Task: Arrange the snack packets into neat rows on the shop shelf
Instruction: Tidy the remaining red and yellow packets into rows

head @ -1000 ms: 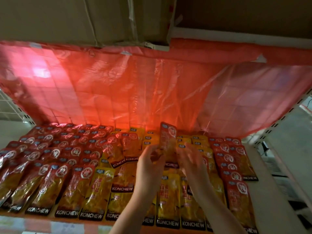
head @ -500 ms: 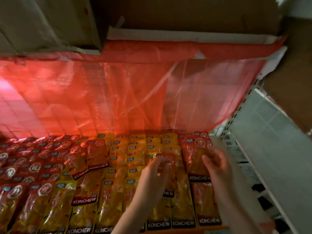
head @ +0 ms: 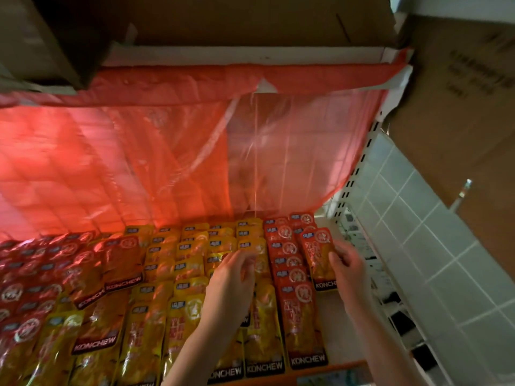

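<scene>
Overlapping rows of KONCHEW snack packets cover the white shelf [head: 338, 327]: red ones on the left [head: 33, 291], yellow ones in the middle [head: 167, 274], and a red column [head: 295, 310] at the right. My right hand [head: 348, 268] grips one red packet [head: 319, 257] at the far right end of the shelf, beside that red column. My left hand [head: 231, 288] rests on the yellow packets, its fingertips pinching the top of a yellow packet [head: 257, 263]. Two red packets [head: 122, 263] lie askew among the yellow rows.
A red translucent plastic sheet [head: 167, 162] hangs behind the packets from the shelf above. Cardboard boxes [head: 250, 18] sit overhead and another [head: 459, 107] at the right. A perforated shelf upright [head: 359, 174] and a tiled wall [head: 434, 246] bound the right side.
The view swung right. My right hand carried the red packet from the middle rows over to the right end of the shelf; my left hand stayed on the yellow packets.
</scene>
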Available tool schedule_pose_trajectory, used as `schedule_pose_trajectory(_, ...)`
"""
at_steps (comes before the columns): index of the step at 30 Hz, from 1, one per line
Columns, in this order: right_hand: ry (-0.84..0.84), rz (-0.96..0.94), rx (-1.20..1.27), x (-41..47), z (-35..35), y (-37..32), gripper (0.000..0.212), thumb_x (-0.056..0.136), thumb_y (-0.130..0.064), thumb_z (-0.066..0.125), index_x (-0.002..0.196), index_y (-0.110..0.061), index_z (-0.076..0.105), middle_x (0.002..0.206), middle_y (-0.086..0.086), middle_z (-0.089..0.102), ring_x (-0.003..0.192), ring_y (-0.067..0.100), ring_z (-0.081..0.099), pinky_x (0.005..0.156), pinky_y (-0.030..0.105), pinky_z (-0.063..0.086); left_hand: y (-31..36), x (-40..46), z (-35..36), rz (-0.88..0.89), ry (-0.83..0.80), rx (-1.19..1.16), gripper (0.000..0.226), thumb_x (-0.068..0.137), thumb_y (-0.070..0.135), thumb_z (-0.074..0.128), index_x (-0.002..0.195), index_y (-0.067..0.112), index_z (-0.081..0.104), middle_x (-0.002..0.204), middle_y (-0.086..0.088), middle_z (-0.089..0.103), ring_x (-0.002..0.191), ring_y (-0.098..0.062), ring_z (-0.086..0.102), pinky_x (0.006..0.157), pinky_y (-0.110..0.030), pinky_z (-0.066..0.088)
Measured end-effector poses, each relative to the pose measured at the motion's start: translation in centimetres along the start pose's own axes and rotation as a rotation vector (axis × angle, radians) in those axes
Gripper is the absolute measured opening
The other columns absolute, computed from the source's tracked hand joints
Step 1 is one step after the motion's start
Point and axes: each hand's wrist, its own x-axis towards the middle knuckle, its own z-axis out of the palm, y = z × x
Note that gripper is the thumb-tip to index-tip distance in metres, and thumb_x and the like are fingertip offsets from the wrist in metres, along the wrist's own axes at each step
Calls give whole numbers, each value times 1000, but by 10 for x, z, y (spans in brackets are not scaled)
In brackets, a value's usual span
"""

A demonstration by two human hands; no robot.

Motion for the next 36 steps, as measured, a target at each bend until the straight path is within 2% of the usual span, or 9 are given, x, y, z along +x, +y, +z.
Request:
schedule_pose_trajectory(3, 5, -38, -23, 4, 3, 6, 21, 92, -5, 52, 93, -26, 55, 72, 4, 63, 57, 19, 57, 46, 16, 46, 0, 0, 3, 6, 13, 7, 22, 92, 13, 54, 110, 23, 62, 102, 16, 60, 93, 0, 58, 79, -18, 51)
schedule_pose_trajectory(5, 9, -67, -74, 6, 5, 10, 17, 92, -5, 52, 100, -20, 57, 75, 0, 62, 59, 13, 55, 47, 12, 44, 0, -1, 5, 16, 21, 26, 21, 92, 12, 55, 109, 21, 62, 100, 17, 59, 92, 0, 58, 77, -16, 50)
schedule_pose_trajectory(8, 14, -96, -131, 5, 7, 15, 20, 92, -7, 53, 111, -11, 58, 87, -1, 62, 76, 10, 60, 61, 17, 49, -2, -1, 6, 5, 35, 52, 20, 91, 12, 55, 107, 22, 63, 100, 17, 59, 91, 0, 58, 76, -15, 50)
schedule_pose_trajectory(12, 23, -115, -99, 0, 10, 18, 19, 93, -5, 53, 111, -1, 56, 84, 1, 59, 73, 13, 57, 61, 9, 48, -3, -3, 6, -18, 43, 30, 19, 91, 11, 55, 104, 24, 62, 99, 17, 59, 90, 2, 57, 75, -14, 49)
schedule_pose_trajectory(18, 11, -57, -40, 3, 18, 25, 17, 92, -1, 51, 107, -7, 53, 88, -1, 59, 79, 19, 60, 69, 17, 51, -6, -4, 6, -23, 69, 43, 19, 89, 9, 56, 103, 20, 63, 97, 16, 61, 91, 1, 58, 77, -13, 49)
schedule_pose_trajectory(20, 16, -75, -92, 3, 20, 26, 16, 92, -3, 52, 108, -5, 54, 93, 6, 60, 84, 23, 61, 66, 21, 52, -9, -4, 6, -24, 85, 63, 20, 88, 8, 56, 103, 20, 63, 96, 17, 59, 93, -3, 58, 80, -19, 50)
schedule_pose_trajectory(23, 47, -152, -309, 0, 20, 26, 21, 88, -2, 58, 108, -7, 57, 97, 1, 53, 79, 11, 55, 64, 13, 40, -12, -8, 5, -21, 101, 92, 21, 88, 8, 57, 104, 20, 63, 97, 18, 56, 95, -5, 57, 81, -20, 48)
schedule_pose_trajectory(28, 72, -167, -488, 1, 20, 24, 27, 83, -2, 64, 110, 1, 60, 106, 16, 55, 93, 21, 50, 78, 26, 38, -20, -13, 6, -44, 91, 168, 25, 87, 7, 59, 111, 15, 62, 104, 8, 60, 100, -14, 57, 83, -19, 42)
schedule_pose_trajectory(36, 11, -145, -516, 6, 14, 20, 22, 91, -10, 56, 112, -6, 58, 105, 5, 51, 91, 14, 49, 74, 21, 39, -15, -18, 6, -168, 46, 269, 46, 88, 23, 59, 131, 16, 44, 124, -4, 49, 117, -20, 43, 98, -28, 36)
